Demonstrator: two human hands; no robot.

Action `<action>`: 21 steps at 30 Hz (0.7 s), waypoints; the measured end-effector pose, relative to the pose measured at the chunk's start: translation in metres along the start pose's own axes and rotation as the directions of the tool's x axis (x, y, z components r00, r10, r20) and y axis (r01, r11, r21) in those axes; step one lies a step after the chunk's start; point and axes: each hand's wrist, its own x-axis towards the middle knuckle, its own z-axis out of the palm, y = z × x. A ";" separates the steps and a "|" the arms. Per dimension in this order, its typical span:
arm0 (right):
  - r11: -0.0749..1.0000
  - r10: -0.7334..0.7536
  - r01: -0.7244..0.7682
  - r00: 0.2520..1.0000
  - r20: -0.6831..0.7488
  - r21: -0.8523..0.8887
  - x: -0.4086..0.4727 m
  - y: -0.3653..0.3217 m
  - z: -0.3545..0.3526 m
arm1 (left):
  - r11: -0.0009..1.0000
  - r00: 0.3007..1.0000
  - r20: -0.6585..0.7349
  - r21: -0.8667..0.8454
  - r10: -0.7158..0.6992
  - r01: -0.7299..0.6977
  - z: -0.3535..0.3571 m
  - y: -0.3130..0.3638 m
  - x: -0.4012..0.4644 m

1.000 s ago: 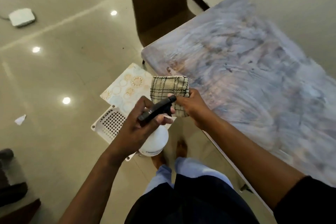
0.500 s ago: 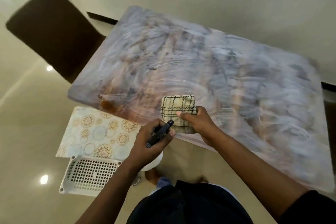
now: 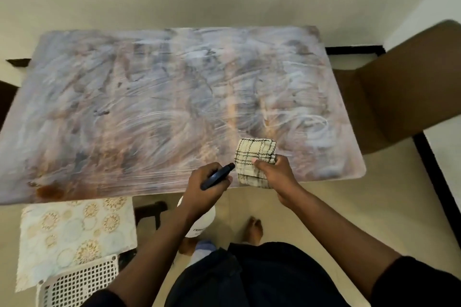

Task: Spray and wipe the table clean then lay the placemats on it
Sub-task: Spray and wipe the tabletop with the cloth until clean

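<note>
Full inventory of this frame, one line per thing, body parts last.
table: 1, marbled grey-brown with pale smears, centre
cloth: 1, cream with dark checks, folded, at table's near edge
spray bottle: 1, white with black nozzle, below table's near edge
placemat: at least 1, pale with gold circles, bottom left
basket: 1, white perforated, bottom left corner
chair: 1, brown, right
left hand: 1, grips spray bottle
right hand: 1, pinches cloth
feet: bare, on floor
</note>
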 end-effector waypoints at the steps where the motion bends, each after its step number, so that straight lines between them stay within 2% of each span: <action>1: 1.000 0.016 -0.015 0.999 -0.030 0.027 0.000 0.005 -0.014 | 1.000 0.999 0.032 0.014 -0.008 0.008 0.014 0.001 0.007; 4: 0.993 0.058 -0.048 0.994 -0.091 0.104 -0.001 0.016 -0.052 | 0.998 0.993 0.117 0.065 -0.008 0.000 0.052 0.004 0.024; 11: 0.985 0.058 -0.012 0.964 -0.259 0.173 -0.007 0.042 -0.122 | 0.993 0.976 0.190 0.068 -0.106 0.094 0.123 0.012 0.051; 17: 0.962 0.141 -0.017 0.886 -0.442 0.273 -0.013 0.066 -0.165 | 0.973 0.942 0.276 0.183 -0.189 0.141 0.170 0.015 0.074; 21: 0.958 0.170 -0.009 0.822 -0.543 0.287 -0.018 0.075 -0.178 | 0.956 0.920 0.329 0.267 -0.212 0.125 0.192 0.018 0.087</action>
